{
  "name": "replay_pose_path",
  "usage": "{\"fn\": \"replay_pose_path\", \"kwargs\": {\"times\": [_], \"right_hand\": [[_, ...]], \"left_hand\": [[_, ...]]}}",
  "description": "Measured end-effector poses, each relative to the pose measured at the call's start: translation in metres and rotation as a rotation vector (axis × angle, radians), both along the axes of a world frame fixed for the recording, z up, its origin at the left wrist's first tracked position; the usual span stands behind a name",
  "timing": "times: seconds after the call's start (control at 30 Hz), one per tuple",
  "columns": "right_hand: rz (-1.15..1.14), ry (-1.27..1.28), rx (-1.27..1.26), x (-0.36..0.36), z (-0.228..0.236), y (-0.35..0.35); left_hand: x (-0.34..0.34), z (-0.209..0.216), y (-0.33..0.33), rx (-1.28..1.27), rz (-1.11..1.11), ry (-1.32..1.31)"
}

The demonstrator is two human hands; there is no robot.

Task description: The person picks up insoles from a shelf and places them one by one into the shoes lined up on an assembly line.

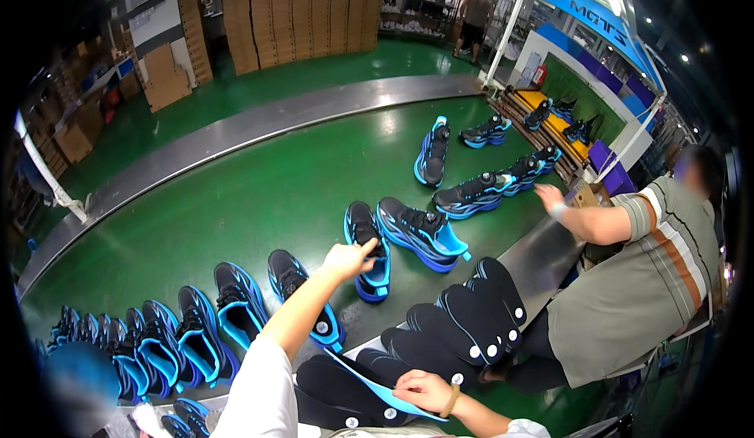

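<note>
My left hand (349,260) reaches forward onto a black and blue sneaker (367,274), its fingers closed at the tongue and collar. In my right hand (425,392), pinched between thumb and fingers, is an insole (382,390) with a light blue underside, held low in front of me. Beneath it lie several black insoles (318,387) with round white marks. Beside the gripped shoe stand another sneaker (416,232) on its right and one (297,279) on its left, partly behind my forearm.
A green conveyor belt (196,218) with a metal edge (236,131) carries sneakers, with a row of them (161,336) at left. More black insoles (479,304) overlap at right. A seated co-worker (628,281) reaches toward the belt. Beyond are rollers (510,112) and cardboard (306,14).
</note>
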State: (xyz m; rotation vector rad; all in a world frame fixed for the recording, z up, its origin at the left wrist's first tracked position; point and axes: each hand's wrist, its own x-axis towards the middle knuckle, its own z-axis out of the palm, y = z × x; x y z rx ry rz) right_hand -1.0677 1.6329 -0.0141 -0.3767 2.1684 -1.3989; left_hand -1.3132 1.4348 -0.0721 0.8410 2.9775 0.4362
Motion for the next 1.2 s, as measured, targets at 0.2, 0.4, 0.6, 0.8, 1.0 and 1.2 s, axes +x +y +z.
{"fn": "replay_pose_path", "kwargs": {"times": [0.2, 0.4, 0.6, 0.8, 1.0, 1.2], "right_hand": [[-0.137, 0.034, -0.076, -0.035, 0.043, 0.046], [-0.363, -0.109, 0.018, -0.107, 0.073, 0.076], [0.002, -0.245, 0.332, -0.177, 0.046, 0.034], [0.166, 0.003, 0.631, -0.198, 0.001, -0.033], [0.204, 0.068, 0.759, -0.196, -0.005, -0.058], [0.116, 0.037, 0.785, -0.213, -0.001, -0.028]], "left_hand": [[-0.009, 0.004, 0.007, -0.144, -0.017, 0.142], [-0.010, 0.023, 0.006, 0.133, 0.298, -0.111], [0.012, 0.034, -0.016, 0.187, 0.373, -0.389], [0.014, 0.027, -0.019, 0.286, 0.398, -0.453], [0.016, 0.019, -0.022, 0.371, 0.484, -0.446], [0.025, 0.014, -0.009, 0.469, 0.433, -0.381]]}}
